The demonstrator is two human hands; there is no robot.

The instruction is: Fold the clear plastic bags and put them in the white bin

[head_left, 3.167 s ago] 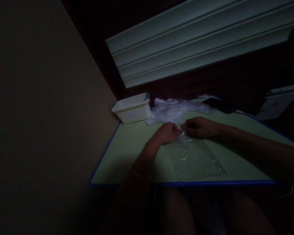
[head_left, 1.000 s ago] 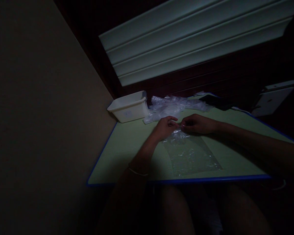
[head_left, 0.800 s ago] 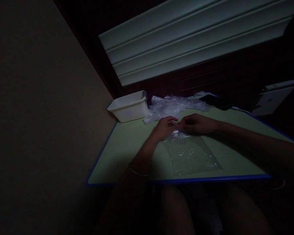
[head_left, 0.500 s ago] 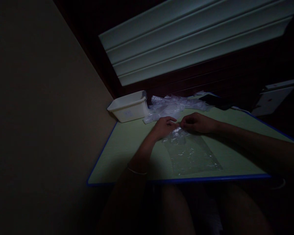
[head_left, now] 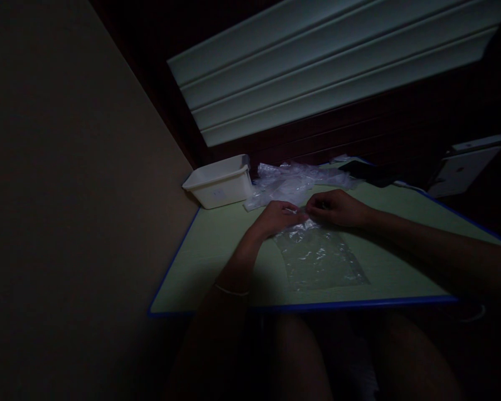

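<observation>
A clear plastic bag [head_left: 319, 259] lies flat on the green table [head_left: 217, 250], its far end bunched up. My left hand [head_left: 278, 216] and my right hand [head_left: 334, 207] meet at that far end, fingertips pinched on the bag's top edge. The scene is very dim, so the exact grip is hard to see. A thin bracelet circles my left wrist.
A white plastic bin [head_left: 220, 181] stands at the table's far left corner. Beside it lies a heap of clear plastic bags [head_left: 294, 181], with a dark flat object [head_left: 369, 171] to its right. A wall runs along the left. The blue table edge [head_left: 317, 306] is close to my knees.
Both hands stayed pinched together at the bag's far end. The bag has slid a little away from the near edge and its top is more gathered.
</observation>
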